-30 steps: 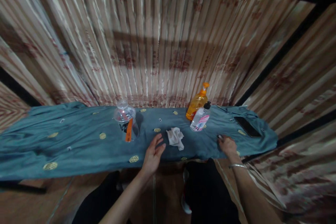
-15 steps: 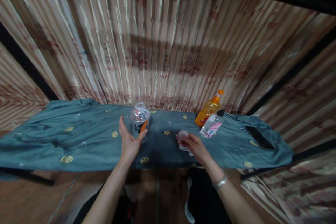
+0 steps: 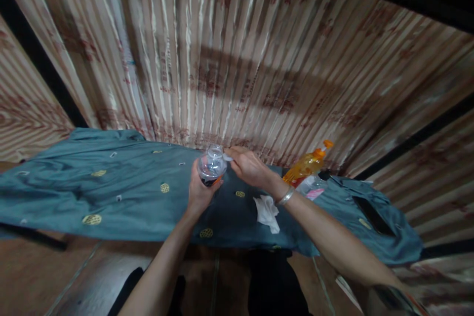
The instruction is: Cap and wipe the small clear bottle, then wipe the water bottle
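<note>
A clear plastic jar (image 3: 212, 167) with a narrow neck and an orange and black label is held by my left hand (image 3: 200, 190), whose fingers wrap round its body. My right hand (image 3: 248, 165) is beside the jar's mouth, pinching a small round whitish lid (image 3: 227, 157) close to the rim. Whether the lid touches the neck I cannot tell. On the cloth below my right wrist lies a crumpled white tissue (image 3: 267, 212).
Behind my right forearm are an orange pump bottle (image 3: 304, 167) and a clear bottle with a pink label (image 3: 313, 186), partly hidden. A dark phone (image 3: 374, 216) lies at the right on the teal cloth (image 3: 137, 207). A striped curtain (image 3: 222, 59) hangs behind.
My left hand has closed round the jar and tilted it slightly. My right hand has carried the lid up and left to the jar's mouth, leaving the tissue in view on the cloth.
</note>
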`<state>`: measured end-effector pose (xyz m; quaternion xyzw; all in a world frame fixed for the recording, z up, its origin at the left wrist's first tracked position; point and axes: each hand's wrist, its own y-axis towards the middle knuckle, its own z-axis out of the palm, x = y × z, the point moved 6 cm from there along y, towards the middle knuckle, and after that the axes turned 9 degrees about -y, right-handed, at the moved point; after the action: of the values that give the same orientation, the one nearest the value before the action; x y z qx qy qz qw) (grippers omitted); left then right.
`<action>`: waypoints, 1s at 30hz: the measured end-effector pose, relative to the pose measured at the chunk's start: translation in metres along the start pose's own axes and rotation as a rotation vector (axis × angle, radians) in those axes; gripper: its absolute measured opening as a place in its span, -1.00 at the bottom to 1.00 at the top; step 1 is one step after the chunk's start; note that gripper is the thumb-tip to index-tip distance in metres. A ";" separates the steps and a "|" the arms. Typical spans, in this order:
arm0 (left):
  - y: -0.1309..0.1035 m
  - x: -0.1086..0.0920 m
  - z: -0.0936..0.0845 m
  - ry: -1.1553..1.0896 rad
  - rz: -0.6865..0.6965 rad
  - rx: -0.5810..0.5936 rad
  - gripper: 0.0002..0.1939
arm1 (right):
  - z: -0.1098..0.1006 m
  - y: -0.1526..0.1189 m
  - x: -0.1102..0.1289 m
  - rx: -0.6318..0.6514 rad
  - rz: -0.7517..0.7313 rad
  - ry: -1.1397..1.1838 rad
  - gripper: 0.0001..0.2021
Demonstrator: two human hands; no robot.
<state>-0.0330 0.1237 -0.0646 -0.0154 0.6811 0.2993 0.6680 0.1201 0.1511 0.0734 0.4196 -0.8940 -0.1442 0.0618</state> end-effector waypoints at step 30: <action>-0.029 -0.010 0.012 0.274 0.257 0.135 0.01 | -0.053 -0.021 0.007 0.151 -0.128 0.121 -0.51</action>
<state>-0.0085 0.1011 -0.0654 0.0761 0.7807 0.3309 0.5246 0.1440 0.1221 0.1172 0.4874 -0.8683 -0.0547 0.0744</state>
